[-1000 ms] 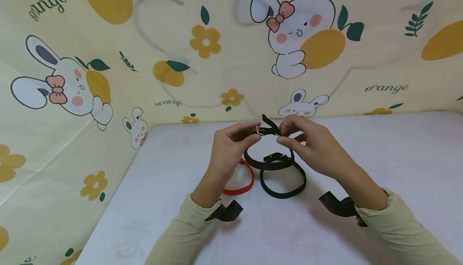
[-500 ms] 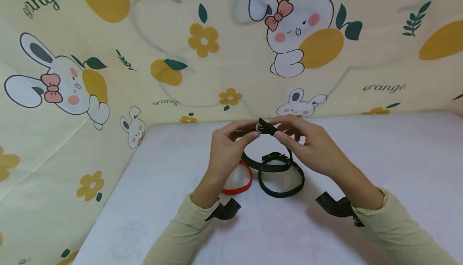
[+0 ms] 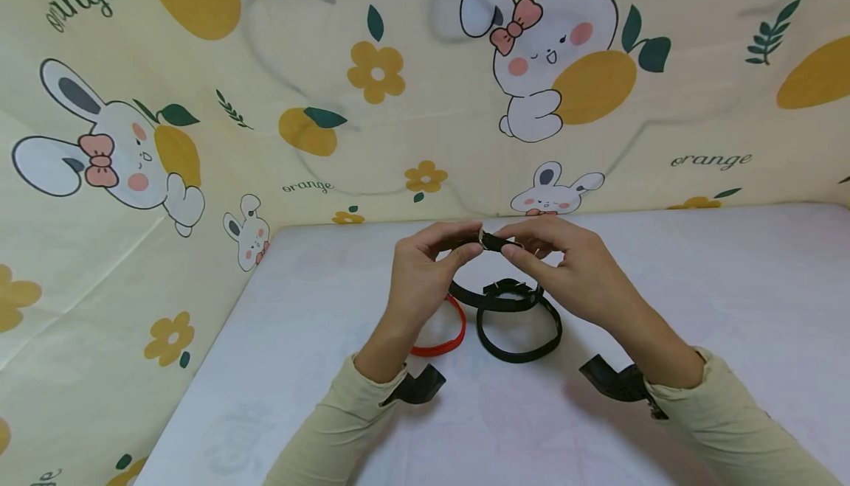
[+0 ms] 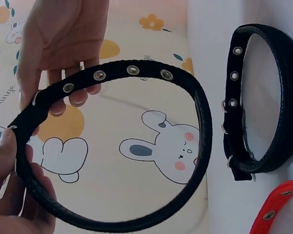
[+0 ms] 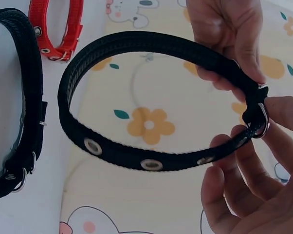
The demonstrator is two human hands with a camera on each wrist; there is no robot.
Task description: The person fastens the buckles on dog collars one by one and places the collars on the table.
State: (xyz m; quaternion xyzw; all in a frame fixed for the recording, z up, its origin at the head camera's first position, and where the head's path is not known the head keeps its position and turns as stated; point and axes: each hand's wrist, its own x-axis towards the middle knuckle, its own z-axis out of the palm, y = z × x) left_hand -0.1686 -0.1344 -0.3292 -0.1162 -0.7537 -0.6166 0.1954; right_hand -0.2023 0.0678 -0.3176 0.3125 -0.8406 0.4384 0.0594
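Note:
Both hands hold a black pet collar (image 3: 494, 303) up above the table, its loop hanging below them. My left hand (image 3: 425, 268) pinches it beside the metal buckle (image 3: 481, 237). On the other side of the buckle my right hand (image 3: 574, 265) pinches the strap between thumb and fingers. Several metal eyelets line the band (image 4: 83, 80) in the left wrist view. A metal ring (image 5: 264, 124) shows near the fingers in the right wrist view. The fingers partly cover the fastening; whether the strap end is through the buckle I cannot tell.
A second black collar (image 3: 520, 358) lies on the white table (image 3: 319, 309) below the hands, its loop buckled. Left of it lies a red collar (image 3: 436, 351), partly hidden by the left hand and wrist. A printed cloth (image 3: 398, 125) hangs behind the table.
The strap's free end stuck up near the right hand, then leaned over toward the buckle. Now it no longer stands up. Both hands stay almost in place.

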